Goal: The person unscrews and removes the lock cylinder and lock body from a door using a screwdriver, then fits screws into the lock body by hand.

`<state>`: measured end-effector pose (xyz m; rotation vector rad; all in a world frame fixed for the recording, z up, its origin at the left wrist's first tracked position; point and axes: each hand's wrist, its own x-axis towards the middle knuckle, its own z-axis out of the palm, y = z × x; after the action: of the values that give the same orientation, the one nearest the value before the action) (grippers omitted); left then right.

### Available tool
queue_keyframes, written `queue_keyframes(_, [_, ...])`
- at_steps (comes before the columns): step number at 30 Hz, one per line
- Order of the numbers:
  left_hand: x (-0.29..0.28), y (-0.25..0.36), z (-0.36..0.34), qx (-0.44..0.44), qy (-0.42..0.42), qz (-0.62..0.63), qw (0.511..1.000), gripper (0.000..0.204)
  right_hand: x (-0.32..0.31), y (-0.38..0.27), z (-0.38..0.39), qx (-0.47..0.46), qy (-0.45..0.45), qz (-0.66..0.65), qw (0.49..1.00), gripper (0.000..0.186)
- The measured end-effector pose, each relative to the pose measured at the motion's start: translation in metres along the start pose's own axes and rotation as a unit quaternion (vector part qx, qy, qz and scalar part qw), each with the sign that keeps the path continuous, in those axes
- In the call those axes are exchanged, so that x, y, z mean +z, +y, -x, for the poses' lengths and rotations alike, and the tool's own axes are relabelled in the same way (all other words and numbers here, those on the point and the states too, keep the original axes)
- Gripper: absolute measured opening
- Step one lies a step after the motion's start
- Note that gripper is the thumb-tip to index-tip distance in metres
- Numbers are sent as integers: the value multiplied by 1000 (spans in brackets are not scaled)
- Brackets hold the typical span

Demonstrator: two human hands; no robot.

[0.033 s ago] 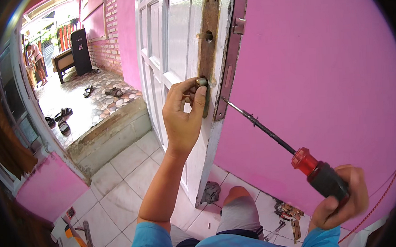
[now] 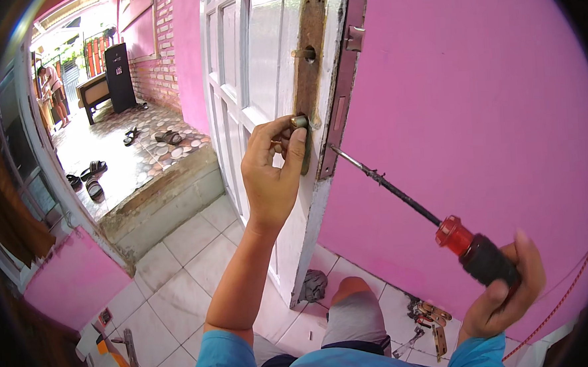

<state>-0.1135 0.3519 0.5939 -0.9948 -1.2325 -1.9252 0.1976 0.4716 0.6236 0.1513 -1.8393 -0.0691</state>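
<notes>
A white panelled door (image 2: 270,48) stands ajar before me, a bare wooden strip (image 2: 311,23) showing on its face where paint stops. My left hand (image 2: 272,165) pinches a brass-coloured lock cylinder (image 2: 299,122) between thumb and fingers at the lower part of that strip. On the door's edge is a metal lock faceplate (image 2: 339,121) with a latch bolt (image 2: 355,38). A long screwdriver (image 2: 408,201) with a red and black handle meets the faceplate's lower part with its tip. My right hand (image 2: 506,292) holds the handle's end, its fingers slightly blurred.
Brass-coloured door hardware (image 2: 434,314) lies on the tiled floor by the pink wall (image 2: 469,94). A grey crumpled cloth (image 2: 314,285) rests under the door. Beyond a raised step (image 2: 168,190) are several sandals (image 2: 94,169), a black panel (image 2: 120,76) and another person (image 2: 55,86).
The screwdriver's handle has shifted slightly up and to the right, and the fingers of my right hand have moved on it. My left hand and the door look unchanged.
</notes>
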Motion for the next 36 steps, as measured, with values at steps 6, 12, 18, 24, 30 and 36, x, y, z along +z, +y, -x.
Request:
queue_keyframes(6, [-1, -1, 1, 6, -8, -28, 1000, 19, 17, 8, -4, -34, 61, 38, 997, 70])
queue_keyframes(12, [1, -2, 1, 4, -10, -10, 1000, 19, 9, 11, 4, 104, -5, 73, 992, 65])
queue_keyframes(18, [0, 5, 1, -47, -26, -17, 998, 21, 2, 14, 9, 84, -4, 140, 987, 74])
queue_keyframes(24, [1, 1, 2, -35, -19, -12, 999, 21, 13, 27, 2, -56, 28, -34, 997, 62])
queue_keyframes(30, [-1, 5, 3, -53, -22, -21, 998, 21, 7, 14, 5, 59, -14, -65, 996, 49])
queue_keyframes(36, [-5, -1, 2, 14, -13, -57, 998, 19, -1, 24, 13, -37, -48, -30, 998, 51])
